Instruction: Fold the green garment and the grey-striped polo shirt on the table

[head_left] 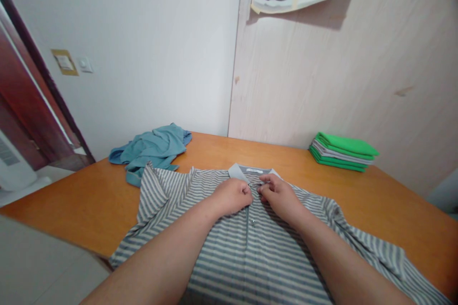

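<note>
A grey-and-white striped shirt (265, 257) with a plain grey collar (237, 171) lies front up, spread over the table, its sleeves out to both sides. My left hand (234, 196) is closed on the front opening just below the collar, its fingertips pinching the fabric edge. Opposite it, my right hand (279, 195) has its fingers curled and its thumb bent in, gripping the shirt beside the opening. The fabric between its fingertips is mostly hidden. A small button (253, 222) shows lower on the front strip.
The shirt rests on an orange-brown wooden table (214, 147). Crumpled teal and blue clothes (157, 145) lie at the back left. A folded stack of green and grey cloth (341, 152) sits at the back right, near the wall (164, 57).
</note>
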Tool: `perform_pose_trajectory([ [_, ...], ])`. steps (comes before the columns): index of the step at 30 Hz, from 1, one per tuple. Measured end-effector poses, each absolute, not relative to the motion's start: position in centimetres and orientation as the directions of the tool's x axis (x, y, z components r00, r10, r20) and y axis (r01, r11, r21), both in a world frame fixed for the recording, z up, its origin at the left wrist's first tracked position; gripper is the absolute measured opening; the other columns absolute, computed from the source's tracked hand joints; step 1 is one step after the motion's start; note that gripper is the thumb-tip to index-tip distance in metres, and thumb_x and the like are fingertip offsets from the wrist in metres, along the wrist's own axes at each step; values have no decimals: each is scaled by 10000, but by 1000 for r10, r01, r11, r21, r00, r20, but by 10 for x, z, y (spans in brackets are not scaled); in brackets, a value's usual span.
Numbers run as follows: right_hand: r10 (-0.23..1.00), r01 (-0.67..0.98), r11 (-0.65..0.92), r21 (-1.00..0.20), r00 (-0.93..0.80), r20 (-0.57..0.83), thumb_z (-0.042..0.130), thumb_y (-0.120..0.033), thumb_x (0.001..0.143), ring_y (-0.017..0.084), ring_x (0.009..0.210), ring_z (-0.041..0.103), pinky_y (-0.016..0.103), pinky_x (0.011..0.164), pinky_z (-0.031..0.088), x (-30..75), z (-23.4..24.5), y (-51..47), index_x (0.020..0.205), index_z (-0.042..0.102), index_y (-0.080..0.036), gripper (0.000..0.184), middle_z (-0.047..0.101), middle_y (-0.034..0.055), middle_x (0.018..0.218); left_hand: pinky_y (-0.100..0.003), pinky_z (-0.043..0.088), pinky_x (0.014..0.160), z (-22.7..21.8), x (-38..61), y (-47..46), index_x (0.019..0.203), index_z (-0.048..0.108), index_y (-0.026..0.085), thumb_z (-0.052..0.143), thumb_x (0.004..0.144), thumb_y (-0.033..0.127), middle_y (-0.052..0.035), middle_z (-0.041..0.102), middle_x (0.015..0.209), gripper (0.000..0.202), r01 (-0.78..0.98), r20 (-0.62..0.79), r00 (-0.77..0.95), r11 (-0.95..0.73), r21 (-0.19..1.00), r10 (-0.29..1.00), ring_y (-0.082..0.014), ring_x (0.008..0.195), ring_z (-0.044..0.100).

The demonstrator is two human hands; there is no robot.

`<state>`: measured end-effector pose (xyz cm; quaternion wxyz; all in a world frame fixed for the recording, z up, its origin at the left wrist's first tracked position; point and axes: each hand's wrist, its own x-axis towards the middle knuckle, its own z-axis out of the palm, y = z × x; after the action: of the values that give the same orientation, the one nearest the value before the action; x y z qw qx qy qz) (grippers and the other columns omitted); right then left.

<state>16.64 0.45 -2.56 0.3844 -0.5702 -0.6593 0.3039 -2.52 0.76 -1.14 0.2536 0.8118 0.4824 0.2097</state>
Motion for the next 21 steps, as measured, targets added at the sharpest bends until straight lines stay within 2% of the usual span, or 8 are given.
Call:
perform_pose_trajectory([
  [4, 981, 580, 176, -796, -39, 188, 534, -254, 750, 128, 543, 543, 231, 535, 371, 164, -9, -9, 799, 579, -210, 80, 568, -50, 567, -212, 338, 547, -10, -24, 7, 709, 687, 202, 550, 752, 259, 22, 649, 665, 154, 704, 98, 430, -401, 586, 898, -136, 655, 570],
  [6, 990, 561, 141, -816, -84, 113, 511, -258, 760, 117, 508, 522, 227, 503, 362, 161, -3, -17, 703, 538, -215, 76, 546, -49, 555, -215, 329, 537, -9, -24, 6, 697, 679, 204, 547, 756, 263, 21, 644, 653, 156, 717, 94, 422, -396, 573, 901, -139, 648, 570],
  [10, 982, 553, 36, -832, -175, -74, 493, -253, 758, 105, 453, 474, 221, 436, 309, 155, -4, -25, 675, 508, -218, 91, 527, -52, 543, -216, 332, 537, -7, -23, 5, 681, 667, 200, 534, 768, 255, 16, 650, 659, 168, 732, 84, 417, -389, 560, 905, -144, 648, 573],
  [15, 972, 675, 149, -722, -236, -21, 505, -243, 772, 97, 506, 456, 218, 473, 271, 153, -8, -27, 645, 527, -203, 135, 503, -48, 538, -208, 367, 563, -7, -23, 5, 712, 692, 184, 548, 770, 253, 10, 651, 653, 170, 707, 53, 413, -357, 610, 909, -144, 659, 571],
  [21, 974, 747, 153, -647, -224, -28, 577, -332, 780, 115, 570, 470, 233, 501, 276, 150, -1, -30, 667, 553, -204, 172, 547, -38, 574, -213, 375, 560, -9, -21, 5, 732, 709, 189, 540, 766, 301, 16, 643, 654, 206, 670, 8, 385, -285, 685, 923, -150, 656, 569],
])
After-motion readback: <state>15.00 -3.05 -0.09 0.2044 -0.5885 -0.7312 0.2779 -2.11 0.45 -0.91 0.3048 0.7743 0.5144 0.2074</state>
